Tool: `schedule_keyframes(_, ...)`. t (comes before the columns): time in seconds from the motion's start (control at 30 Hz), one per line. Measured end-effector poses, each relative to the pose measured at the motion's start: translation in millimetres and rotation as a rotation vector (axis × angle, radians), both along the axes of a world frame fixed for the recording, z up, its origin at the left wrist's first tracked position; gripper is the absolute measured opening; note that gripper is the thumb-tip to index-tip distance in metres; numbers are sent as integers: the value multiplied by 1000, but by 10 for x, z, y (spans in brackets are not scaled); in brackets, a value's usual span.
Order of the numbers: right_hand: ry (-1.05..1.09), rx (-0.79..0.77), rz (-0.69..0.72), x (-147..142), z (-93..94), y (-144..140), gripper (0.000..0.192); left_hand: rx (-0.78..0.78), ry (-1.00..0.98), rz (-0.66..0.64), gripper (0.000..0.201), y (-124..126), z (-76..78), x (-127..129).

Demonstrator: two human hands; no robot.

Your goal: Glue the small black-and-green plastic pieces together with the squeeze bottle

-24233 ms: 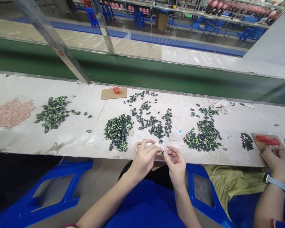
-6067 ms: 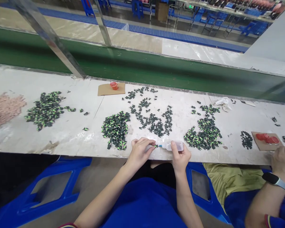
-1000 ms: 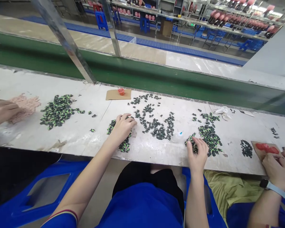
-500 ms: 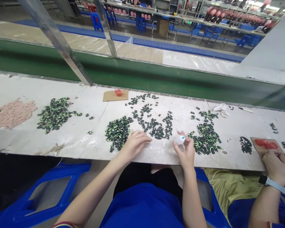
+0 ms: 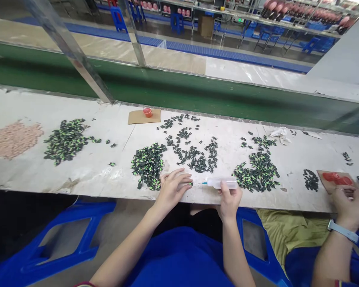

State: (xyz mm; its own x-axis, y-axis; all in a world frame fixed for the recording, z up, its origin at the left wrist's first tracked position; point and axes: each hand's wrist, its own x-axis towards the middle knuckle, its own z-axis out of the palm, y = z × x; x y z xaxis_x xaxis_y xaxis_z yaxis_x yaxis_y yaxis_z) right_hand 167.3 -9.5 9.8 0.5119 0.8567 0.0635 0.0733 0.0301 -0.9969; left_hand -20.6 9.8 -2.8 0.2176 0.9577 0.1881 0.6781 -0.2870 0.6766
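My left hand (image 5: 174,186) pinches a small black piece with green marks (image 5: 190,183) between thumb and fingers, just above the table's front part. In my right hand (image 5: 229,199) lies a translucent white needle-tip bottle (image 5: 223,183), held level. Its thin blue tip points left at the small piece, with a gap between them. Left of my left hand is a heap of black-and-green pieces (image 5: 148,165). Another black-and-green heap (image 5: 259,173) lies beyond my right hand. Small plain black pieces (image 5: 197,161) are scattered between the two heaps.
A red cup (image 5: 147,112) stands on cardboard (image 5: 134,117) at the back. Further left lie a black-and-green heap (image 5: 66,141) and a pinkish heap (image 5: 14,137). A co-worker's hand (image 5: 348,205) is at the right, by red items on cardboard (image 5: 324,183). A metal post (image 5: 77,59) rises behind.
My right hand has turned the bottle from pointing toward me to lying level, its tip to the left. A small piece now shows at my left fingertips. The view has shifted slightly.
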Motion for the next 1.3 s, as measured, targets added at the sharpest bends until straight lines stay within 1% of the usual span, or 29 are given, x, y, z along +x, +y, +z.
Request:
schedule_keyframes(0.1, -61, -15, -20, -139, 12, -16, 30, 16, -23, 40, 21, -17, -19, 30)
schedule_keyframes(0.23, -120, -58, 13, -238, -5, -31, 29, 17, -41, 70, 17, -34, -21, 52)
schedule_keyframes(0.53, -222, -109, 22, -230, -18, -20, 30, -34, -86, 58, 8, -2, -29, 40)
schedule_keyframes(0.83, -237, -90, 13, -231, -37, -6, 32, -115, -99, 74, 10, 11, 40, 45)
schedule_keyframes(1.07, -236, -88, 9, -238, -32, -1, 33, -90, -107, 74, 8, 9, 13, 46)
schedule_keyframes(1.3, -239, -85, -32, -239, -31, -13, 34, -87, -107, 75, 7, 16, 14, 47)
